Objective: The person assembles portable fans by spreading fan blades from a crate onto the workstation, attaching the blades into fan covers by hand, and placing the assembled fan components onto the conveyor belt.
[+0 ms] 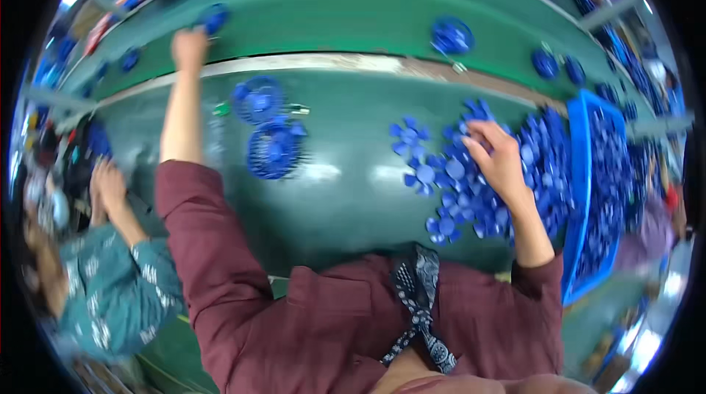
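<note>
My left hand (190,50) reaches far forward over the green belt, blurred, with its fingers closed at the edge of a small round blue fan (213,19). My right hand (500,158) hovers over a heap of blue fan blades (489,199), thumb and fingers curved but apart, with nothing visibly held. A loose blade (479,109) lies just beyond its fingertips. Between my arms, two blue fans with round ribbed guards lie on the table, the farther fan (259,100) almost touching the nearer fan (274,150). A small green piece (221,109) sits left of them.
A blue crate (581,195) full of blades stands at the right. Beyond the table's pale edge (323,63), a green belt (331,8) carries another blue fan (451,36) and more at right. At the left, a co-worker's hands (108,186) work near dark parts.
</note>
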`<control>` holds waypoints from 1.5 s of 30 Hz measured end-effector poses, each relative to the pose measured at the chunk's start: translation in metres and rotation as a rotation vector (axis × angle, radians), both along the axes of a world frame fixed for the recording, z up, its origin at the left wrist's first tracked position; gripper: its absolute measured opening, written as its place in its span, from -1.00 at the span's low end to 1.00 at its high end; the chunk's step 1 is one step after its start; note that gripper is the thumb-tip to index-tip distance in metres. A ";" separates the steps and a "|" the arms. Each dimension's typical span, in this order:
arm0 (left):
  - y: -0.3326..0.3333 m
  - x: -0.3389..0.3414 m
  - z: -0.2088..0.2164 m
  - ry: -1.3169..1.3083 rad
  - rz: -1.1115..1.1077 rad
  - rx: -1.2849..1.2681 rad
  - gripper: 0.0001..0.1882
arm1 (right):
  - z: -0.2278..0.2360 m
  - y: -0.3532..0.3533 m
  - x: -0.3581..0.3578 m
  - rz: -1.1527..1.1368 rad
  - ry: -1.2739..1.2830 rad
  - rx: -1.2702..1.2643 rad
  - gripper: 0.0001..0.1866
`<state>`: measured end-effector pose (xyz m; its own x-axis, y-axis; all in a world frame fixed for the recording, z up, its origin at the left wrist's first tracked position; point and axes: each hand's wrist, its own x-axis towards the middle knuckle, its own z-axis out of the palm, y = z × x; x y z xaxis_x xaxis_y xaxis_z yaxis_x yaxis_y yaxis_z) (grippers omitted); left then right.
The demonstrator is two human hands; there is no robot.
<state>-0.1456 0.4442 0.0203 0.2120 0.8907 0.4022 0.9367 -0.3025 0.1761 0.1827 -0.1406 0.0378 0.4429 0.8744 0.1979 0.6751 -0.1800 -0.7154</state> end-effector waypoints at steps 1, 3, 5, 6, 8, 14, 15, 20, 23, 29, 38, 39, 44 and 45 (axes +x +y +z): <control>0.006 0.030 -0.014 -0.077 -0.027 0.022 -0.45 | -0.003 -0.010 0.009 -0.024 -0.097 0.008 -0.74; 0.011 0.063 -0.030 -0.024 -0.015 0.056 -0.39 | 0.004 -0.020 0.010 -0.037 -0.210 -0.039 -0.73; 0.018 0.071 -0.031 0.194 -0.140 -0.030 -0.38 | 0.009 -0.025 0.005 0.019 -0.343 -0.009 -0.72; 0.002 0.095 -0.042 0.294 -0.172 -0.095 -0.38 | 0.006 -0.031 0.002 -0.009 -0.363 -0.048 -0.72; -0.028 0.109 -0.050 0.480 -0.225 0.036 -0.62 | -0.003 -0.022 -0.009 0.059 -0.373 -0.046 -0.72; -0.089 0.101 -0.009 0.284 -0.351 0.129 -0.88 | -0.014 0.036 -0.064 0.294 -0.465 -0.038 -0.64; -0.125 0.122 0.006 0.220 -0.480 0.130 -0.88 | -0.019 0.039 -0.063 0.283 -0.472 -0.042 -0.64; -0.335 0.125 0.069 0.156 -0.939 0.018 -0.92 | -0.027 0.055 -0.058 0.217 -0.599 0.005 -0.78; -0.416 0.109 0.054 0.194 -1.204 -0.067 -0.91 | -0.024 0.051 -0.042 0.073 -0.439 0.083 -0.83; -0.470 0.079 0.012 0.110 -1.131 -0.399 -0.78 | 0.000 -0.004 -0.053 0.308 0.199 0.015 -0.68; -0.440 0.087 -0.006 0.057 -0.791 -0.368 -0.77 | -0.043 -0.034 -0.098 0.299 -0.057 -0.040 -0.74; -0.440 0.087 -0.008 0.052 -0.773 -0.417 -0.81 | -0.032 -0.036 -0.096 0.263 -0.081 -0.053 -0.76; -0.435 0.087 -0.008 -0.088 -0.675 -0.465 -0.86 | -0.022 -0.045 -0.095 0.374 -0.369 0.002 -0.77; -0.435 0.089 -0.009 -0.091 -0.678 -0.465 -0.86 | -0.019 -0.047 -0.097 0.408 -0.330 -0.004 -0.82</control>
<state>-0.0568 0.0088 0.0115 0.7472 0.6613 0.0657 0.5534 -0.6739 0.4895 0.0856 -0.1875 0.0192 -0.0194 0.9639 0.2656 0.8803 0.1424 -0.4526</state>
